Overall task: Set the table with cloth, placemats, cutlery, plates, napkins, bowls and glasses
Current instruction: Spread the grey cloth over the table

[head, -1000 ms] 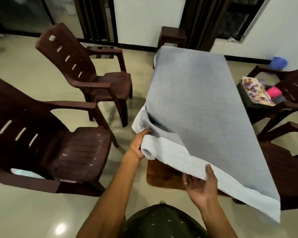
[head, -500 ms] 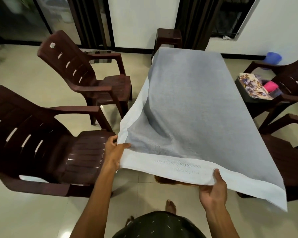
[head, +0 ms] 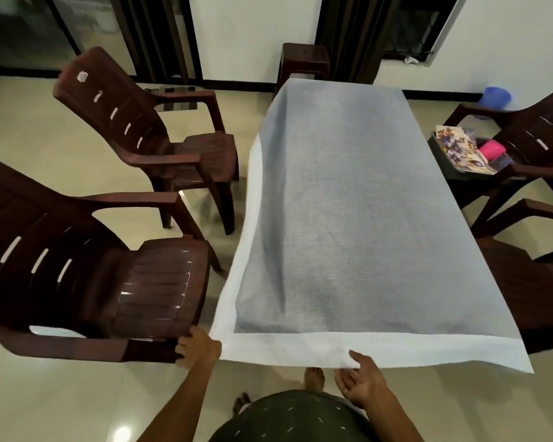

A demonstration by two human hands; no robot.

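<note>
1. The cloth covers the table, its white border overhanging the near edge.
2. Left hand pinches the near-left corner; right hand pinches the near hem.
3. Likely soft, light, limp: best held at corners.

Brown chairs — cream tiled floor

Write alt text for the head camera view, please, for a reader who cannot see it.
A person's left hand and right hand hold the near white border of a grey tablecloth spread over a table, with brown plastic chairs on both sides.
</note>
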